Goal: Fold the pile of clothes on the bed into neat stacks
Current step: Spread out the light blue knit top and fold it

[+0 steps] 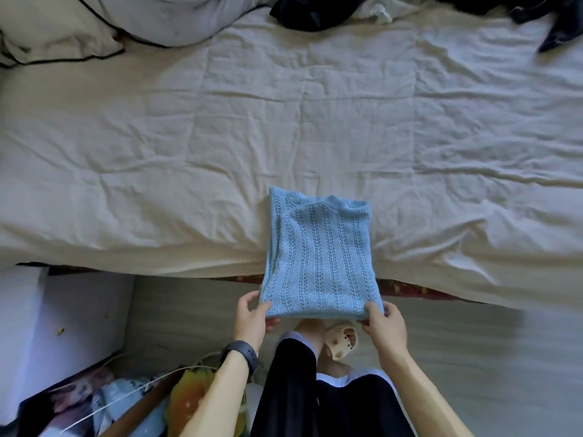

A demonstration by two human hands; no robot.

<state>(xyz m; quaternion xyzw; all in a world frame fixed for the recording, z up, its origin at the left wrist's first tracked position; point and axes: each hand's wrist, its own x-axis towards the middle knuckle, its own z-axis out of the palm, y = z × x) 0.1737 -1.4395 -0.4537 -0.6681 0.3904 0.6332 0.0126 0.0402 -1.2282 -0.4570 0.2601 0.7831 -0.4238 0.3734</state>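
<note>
Light-blue knit top point(318, 257), openwork pattern, folded into a narrow rectangle, far part lying on the near edge of the bed point(220, 137), near end hanging past the edge and held up by both hands. Left hand point(252, 315) pinches the near-left corner, thumb on top, fingers curled under the fabric. Right hand point(383, 323) pinches the near-right corner the same way. Black watch point(241, 353) on the left wrist. Bed covered by a wrinkled off-white sheet; white pillows with dark piping point(94, 23) at far left. Pile of unfolded dark clothes point(315, 11) at the far edge, centre to right, with a bit of white fabric point(381, 9) mixed in. Below the top: person's black trousers with a white stripe point(315, 389), one foot in a cream perforated slipper point(342, 342) on the pale floor. Clutter of papers and cables point(110, 398) at lower left beside a white box point(63, 326).
</note>
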